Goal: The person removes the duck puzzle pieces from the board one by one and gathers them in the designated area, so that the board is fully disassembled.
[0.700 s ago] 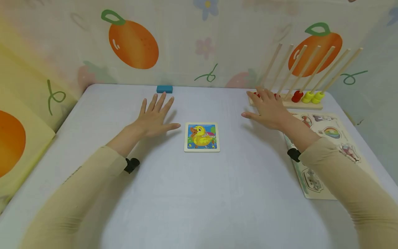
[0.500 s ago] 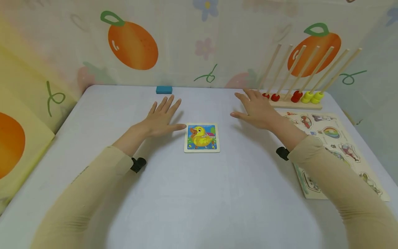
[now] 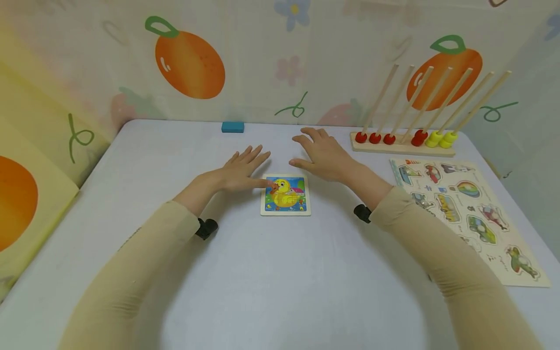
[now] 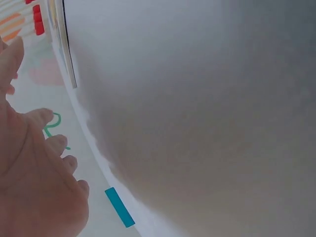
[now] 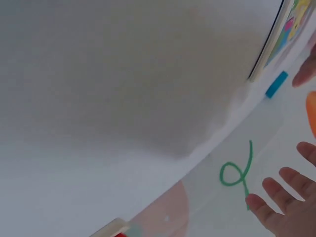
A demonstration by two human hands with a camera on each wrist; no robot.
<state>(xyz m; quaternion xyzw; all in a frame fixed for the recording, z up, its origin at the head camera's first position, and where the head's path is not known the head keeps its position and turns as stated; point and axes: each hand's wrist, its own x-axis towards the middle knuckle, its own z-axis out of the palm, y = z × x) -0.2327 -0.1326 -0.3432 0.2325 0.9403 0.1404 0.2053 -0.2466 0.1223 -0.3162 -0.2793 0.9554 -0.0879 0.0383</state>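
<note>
A small square duck puzzle [image 3: 286, 200] in a pale frame lies flat on the white table, in the middle of the head view. My left hand [image 3: 239, 174] hovers at its left, fingers extended and thumb overlapping the puzzle's left edge in that view. Beyond the upper right corner is my right hand [image 3: 325, 156], its fingers spread and slightly bent, with nothing held. The left wrist view has the left palm [image 4: 39, 182] at its left side, and the right wrist view shows the right hand's fingers [image 5: 279, 192] at the lower right.
A blue block [image 3: 233, 127] sits at the table's far edge. At the back right stands a wooden peg rack [image 3: 402, 149] with red and yellow beads. In front of it lies a large picture board [image 3: 470, 209], partly covered by my right sleeve [image 3: 420, 243].
Both hands have moved inward toward the duck puzzle, the left one rightward and the right one leftward, away from the peg rack. The left thumb now overlaps the puzzle.
</note>
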